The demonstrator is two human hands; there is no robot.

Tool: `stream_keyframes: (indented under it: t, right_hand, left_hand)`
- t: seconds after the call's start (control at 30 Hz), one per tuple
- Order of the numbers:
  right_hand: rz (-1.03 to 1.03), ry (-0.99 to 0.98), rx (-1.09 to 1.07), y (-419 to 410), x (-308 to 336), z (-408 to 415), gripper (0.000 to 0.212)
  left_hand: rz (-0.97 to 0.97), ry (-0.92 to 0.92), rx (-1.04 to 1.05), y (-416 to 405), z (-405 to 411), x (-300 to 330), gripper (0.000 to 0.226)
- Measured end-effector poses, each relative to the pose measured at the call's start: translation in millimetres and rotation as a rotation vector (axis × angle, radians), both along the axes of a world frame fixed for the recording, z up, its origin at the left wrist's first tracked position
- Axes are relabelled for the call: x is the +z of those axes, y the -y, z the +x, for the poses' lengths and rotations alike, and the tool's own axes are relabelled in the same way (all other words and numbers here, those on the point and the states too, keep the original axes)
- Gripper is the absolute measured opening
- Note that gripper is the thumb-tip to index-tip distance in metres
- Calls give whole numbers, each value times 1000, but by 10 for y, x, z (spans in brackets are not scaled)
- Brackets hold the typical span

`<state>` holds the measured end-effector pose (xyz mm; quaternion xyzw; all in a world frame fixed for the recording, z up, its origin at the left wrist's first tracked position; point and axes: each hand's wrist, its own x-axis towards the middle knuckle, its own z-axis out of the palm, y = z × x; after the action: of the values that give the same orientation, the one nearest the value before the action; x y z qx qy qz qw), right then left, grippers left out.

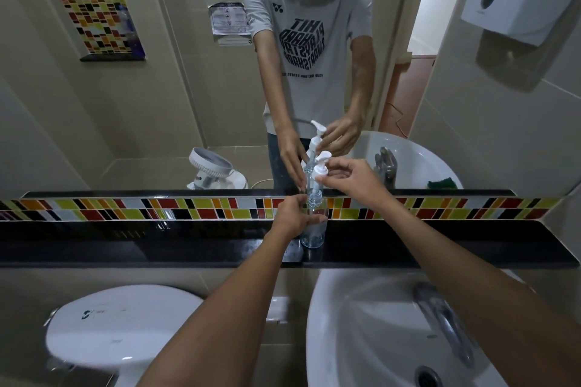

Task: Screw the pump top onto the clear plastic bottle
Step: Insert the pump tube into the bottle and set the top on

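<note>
One pump top [321,168] pinched by right hand [352,177] (left hand [290,218] wrapping one clear plastic bottle [314,223]), on shelf [188,245]

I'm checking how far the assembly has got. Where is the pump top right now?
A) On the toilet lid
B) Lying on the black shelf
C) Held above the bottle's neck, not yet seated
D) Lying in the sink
C: the right hand pinches the pump top above the clear bottle, which the left hand steadies on the black shelf.
</note>
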<state>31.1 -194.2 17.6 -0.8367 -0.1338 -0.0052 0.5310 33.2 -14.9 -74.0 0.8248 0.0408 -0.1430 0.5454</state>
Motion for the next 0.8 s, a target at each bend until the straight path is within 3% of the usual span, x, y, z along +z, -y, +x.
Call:
stream_keyframes:
  t: [0.33,0.5,0.67,0.8]
  right_hand:
    - [-68,-44,11,9,-256,-86,33]
    - [-68,1,6,-34,-292,-117,38]
    - [-96,6,-100,-88,-355,-121,37]
    - [-130,14,-156,-74,-460,-136,38]
  left_hand:
    - [-2,74,-17,64,-57,42,74]
    - [-5,79,-16,61,-51,39,72]
    - [-3,58,-2,63,-71,54,80]
    - [-9,86,-22,55,-80,58,70]
